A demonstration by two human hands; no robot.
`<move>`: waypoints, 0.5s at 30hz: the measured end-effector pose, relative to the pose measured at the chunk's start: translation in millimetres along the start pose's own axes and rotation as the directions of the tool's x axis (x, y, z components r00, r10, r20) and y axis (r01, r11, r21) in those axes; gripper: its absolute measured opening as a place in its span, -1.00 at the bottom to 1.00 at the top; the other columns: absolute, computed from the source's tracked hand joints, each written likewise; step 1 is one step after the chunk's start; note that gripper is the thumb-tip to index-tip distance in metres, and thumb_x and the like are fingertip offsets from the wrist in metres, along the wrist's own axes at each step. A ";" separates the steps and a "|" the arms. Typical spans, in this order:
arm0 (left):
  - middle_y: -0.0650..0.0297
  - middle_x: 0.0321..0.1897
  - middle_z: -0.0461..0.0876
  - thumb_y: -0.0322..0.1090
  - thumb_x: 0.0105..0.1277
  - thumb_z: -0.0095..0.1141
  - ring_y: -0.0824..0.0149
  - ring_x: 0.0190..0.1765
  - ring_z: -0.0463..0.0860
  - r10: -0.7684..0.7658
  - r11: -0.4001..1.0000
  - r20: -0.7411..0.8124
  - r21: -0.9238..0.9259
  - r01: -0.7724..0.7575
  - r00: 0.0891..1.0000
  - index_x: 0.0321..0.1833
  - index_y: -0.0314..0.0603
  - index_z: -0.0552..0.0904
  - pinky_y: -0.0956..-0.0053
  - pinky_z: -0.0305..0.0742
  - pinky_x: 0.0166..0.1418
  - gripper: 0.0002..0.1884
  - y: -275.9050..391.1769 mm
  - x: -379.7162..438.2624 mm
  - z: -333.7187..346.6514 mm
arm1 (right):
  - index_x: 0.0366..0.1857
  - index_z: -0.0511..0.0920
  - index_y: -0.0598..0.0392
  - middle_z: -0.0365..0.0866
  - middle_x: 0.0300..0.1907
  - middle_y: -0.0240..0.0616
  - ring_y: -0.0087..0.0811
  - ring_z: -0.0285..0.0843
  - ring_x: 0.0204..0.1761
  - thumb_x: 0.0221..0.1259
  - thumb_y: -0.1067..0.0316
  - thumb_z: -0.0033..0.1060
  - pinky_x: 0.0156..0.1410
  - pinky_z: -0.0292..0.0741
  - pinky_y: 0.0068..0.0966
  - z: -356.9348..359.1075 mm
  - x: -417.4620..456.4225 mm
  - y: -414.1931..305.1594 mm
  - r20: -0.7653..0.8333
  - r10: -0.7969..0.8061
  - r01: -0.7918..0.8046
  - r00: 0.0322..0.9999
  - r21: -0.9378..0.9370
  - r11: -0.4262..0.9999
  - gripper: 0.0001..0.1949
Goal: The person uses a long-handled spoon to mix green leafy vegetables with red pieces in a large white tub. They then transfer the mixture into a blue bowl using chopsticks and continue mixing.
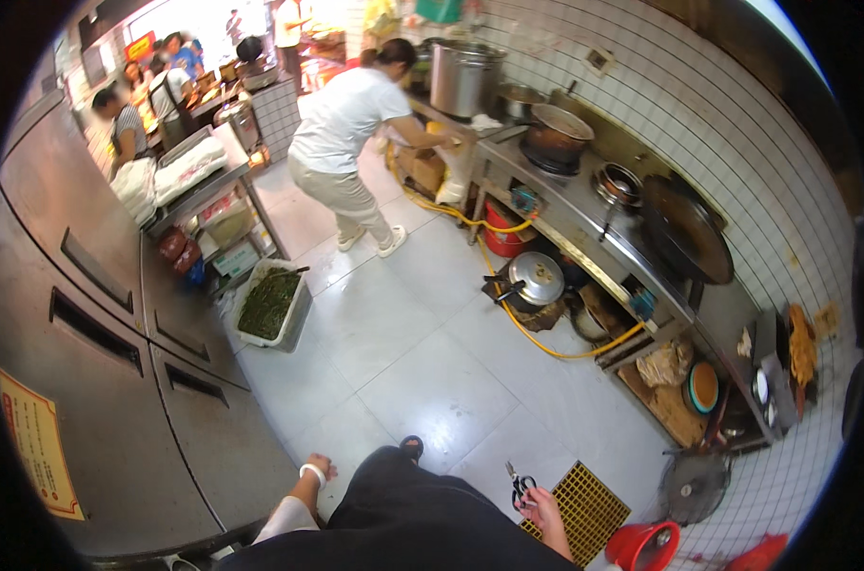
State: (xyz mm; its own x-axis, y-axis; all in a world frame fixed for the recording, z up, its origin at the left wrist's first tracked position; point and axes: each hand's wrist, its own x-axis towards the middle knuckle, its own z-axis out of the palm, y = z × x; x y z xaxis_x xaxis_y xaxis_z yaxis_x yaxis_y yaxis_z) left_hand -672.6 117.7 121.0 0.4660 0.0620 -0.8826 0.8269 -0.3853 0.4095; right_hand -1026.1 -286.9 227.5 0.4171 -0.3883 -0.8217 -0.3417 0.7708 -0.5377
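My right hand (540,509) grips the black handles of a pair of scissors (522,487), whose metal blades point forward over the floor. At lower left, my left hand (323,465) hangs beside my dark clothing, with a white band (313,475) at its wrist. Nothing shows in that hand, and its finger positions are too small to make out. Part of one dark sandal (411,447) shows on the tiled floor (432,385) ahead of me.
Steel refrigerator doors (89,285) line the left. A white tub (300,314) of chopped greens sits on the floor. A co-worker (353,128) bends by the stove counter (503,146). A yellow hose (539,342) loops near a pressure cooker (537,277). A floor grate (589,510) and red bucket (625,546) lie right.
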 end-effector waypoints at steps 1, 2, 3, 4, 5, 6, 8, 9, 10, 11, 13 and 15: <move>0.06 -0.44 0.56 -0.43 0.20 -0.17 0.16 -0.51 0.59 0.034 0.998 0.018 -0.054 -0.033 0.999 -0.17 -0.15 0.29 0.36 0.39 -0.58 -0.85 11.9 2.4 -1.3 | -0.35 0.43 0.07 0.49 -0.49 -0.31 -0.31 0.57 -0.43 0.22 0.19 -0.06 -0.48 0.45 -0.52 15.1 16.9 -19.6 0.019 0.047 -0.045 0.999 -0.083 0.996 -0.82; 0.10 -0.45 0.56 -0.40 0.20 -0.18 0.19 -0.51 0.59 0.063 0.993 0.048 -0.102 -0.058 0.997 -0.18 -0.13 0.30 0.43 0.38 -0.53 -0.85 32.0 -10.2 7.9 | -0.35 0.43 0.06 0.49 -0.49 -0.32 -0.33 0.56 -0.44 0.23 0.18 -0.07 -0.47 0.45 -0.52 22.6 36.4 -38.4 0.030 0.043 -0.038 0.999 -0.169 0.985 -0.81; 0.10 -0.45 0.56 -0.40 0.20 -0.18 0.19 -0.51 0.59 0.081 0.986 0.030 -0.150 -0.076 0.996 -0.18 -0.13 0.30 0.42 0.39 -0.53 -0.86 37.1 -14.9 5.1 | -0.35 0.43 0.06 0.49 -0.48 -0.33 -0.35 0.55 -0.45 0.23 0.16 -0.08 -0.46 0.45 -0.53 34.6 54.9 -53.5 0.064 0.054 -0.036 0.997 -0.252 0.967 -0.80; 0.10 -0.46 0.56 -0.40 0.20 -0.18 0.19 -0.51 0.59 0.097 0.977 0.010 -0.194 -0.094 0.995 -0.19 -0.12 0.30 0.42 0.39 -0.53 -0.86 41.2 -17.8 1.2 | -0.33 0.43 0.06 0.49 -0.49 -0.34 -0.37 0.55 -0.45 0.24 0.16 -0.09 -0.45 0.44 -0.53 51.6 67.5 -73.3 0.072 0.066 -0.047 0.995 -0.242 0.969 -0.80; 0.10 -0.46 0.56 -0.39 0.19 -0.18 0.19 -0.51 0.59 0.118 0.965 -0.001 -0.234 -0.115 0.993 -0.20 -0.12 0.30 0.41 0.39 -0.53 -0.87 49.0 -15.6 -1.7 | -0.32 0.43 0.06 0.49 -0.49 -0.34 -0.39 0.54 -0.44 0.25 0.16 -0.11 -0.43 0.44 -0.54 70.1 77.6 -95.2 0.073 0.068 -0.050 0.995 -0.228 0.972 -0.79; 0.10 -0.47 0.56 -0.39 0.18 -0.17 0.18 -0.51 0.59 0.108 0.948 -0.004 -0.301 -0.104 0.994 -0.20 -0.11 0.30 0.41 0.39 -0.57 -0.86 41.2 -4.2 -7.3 | -0.32 0.44 0.06 0.49 -0.49 -0.35 -0.41 0.54 -0.43 0.25 0.16 -0.11 -0.42 0.45 -0.54 88.9 86.7 -111.2 0.090 0.044 -0.020 0.995 -0.252 0.968 -0.79; 0.07 -0.48 0.55 -0.41 0.16 -0.16 0.13 -0.53 0.58 0.095 0.919 -0.086 -0.375 -0.121 0.992 -0.19 -0.11 0.30 0.36 0.39 -0.62 -0.84 15.7 19.6 -23.2 | -0.32 0.45 0.07 0.50 -0.49 -0.35 -0.45 0.53 -0.42 0.25 0.16 -0.11 -0.39 0.46 -0.54 118.7 104.9 -137.2 0.125 -0.012 0.045 0.992 -0.267 0.963 -0.78; 0.04 -0.50 0.53 -0.44 0.15 -0.19 0.09 -0.53 0.58 0.059 0.828 -0.042 -0.555 -0.073 0.997 -0.18 -0.12 0.28 0.33 0.40 -0.63 -0.83 -2.5 33.6 -31.3 | -0.33 0.45 0.08 0.50 -0.48 -0.34 -0.44 0.53 -0.41 0.26 0.16 -0.12 -0.36 0.48 -0.51 127.8 114.3 -148.4 0.143 -0.027 0.070 0.989 -0.307 0.949 -0.78; 0.01 -0.52 0.50 -0.46 0.13 -0.21 0.05 -0.54 0.57 0.033 0.858 -0.093 -0.508 -0.076 0.995 -0.16 -0.12 0.26 0.29 0.40 -0.63 -0.80 -7.4 31.5 -23.8 | -0.34 0.45 0.09 0.50 -0.47 -0.32 -0.43 0.53 -0.39 0.26 0.16 -0.13 -0.34 0.50 -0.47 129.3 123.8 -158.9 0.140 -0.044 0.091 0.989 -0.349 0.933 -0.77; 0.01 -0.51 0.50 -0.46 0.14 -0.20 0.06 -0.53 0.56 -0.027 0.875 -0.109 -0.483 -0.029 0.994 -0.16 -0.12 0.27 0.29 0.41 -0.62 -0.80 -10.6 27.4 -18.8 | -0.35 0.46 0.11 0.50 -0.46 -0.31 -0.42 0.53 -0.38 0.26 0.17 -0.14 -0.31 0.52 -0.44 132.1 131.5 -170.3 0.144 -0.057 0.110 0.988 -0.392 0.913 -0.76; 0.01 -0.48 0.51 -0.44 0.14 -0.20 0.06 -0.51 0.56 -0.142 0.879 -0.113 -0.471 0.072 0.983 -0.16 -0.14 0.28 0.29 0.41 -0.59 -0.81 -18.4 18.2 -9.0 | -0.33 0.46 0.13 0.51 -0.44 -0.28 -0.42 0.54 -0.36 0.26 0.19 -0.12 -0.22 0.55 -0.37 138.3 146.4 -193.6 0.149 -0.060 0.108 0.987 -0.339 0.935 -0.77; 0.01 -0.46 0.51 -0.42 0.14 -0.20 0.06 -0.48 0.56 -0.218 0.875 -0.108 -0.461 0.146 0.970 -0.16 -0.16 0.29 0.29 0.42 -0.56 -0.81 -14.2 12.5 5.3 | -0.33 0.46 0.14 0.52 -0.43 -0.27 -0.40 0.54 -0.35 0.26 0.21 -0.12 -0.18 0.55 -0.33 145.9 168.5 -219.2 0.172 -0.077 0.124 0.982 -0.278 0.953 -0.78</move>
State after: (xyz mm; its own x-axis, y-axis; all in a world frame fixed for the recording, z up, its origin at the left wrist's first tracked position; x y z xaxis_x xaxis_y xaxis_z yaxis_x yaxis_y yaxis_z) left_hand -680.2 119.0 102.9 0.3052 0.2433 -0.9207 0.9369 0.0965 0.3360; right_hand -758.0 -447.6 234.4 0.5809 -0.3542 -0.7329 -0.5077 0.5461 -0.6663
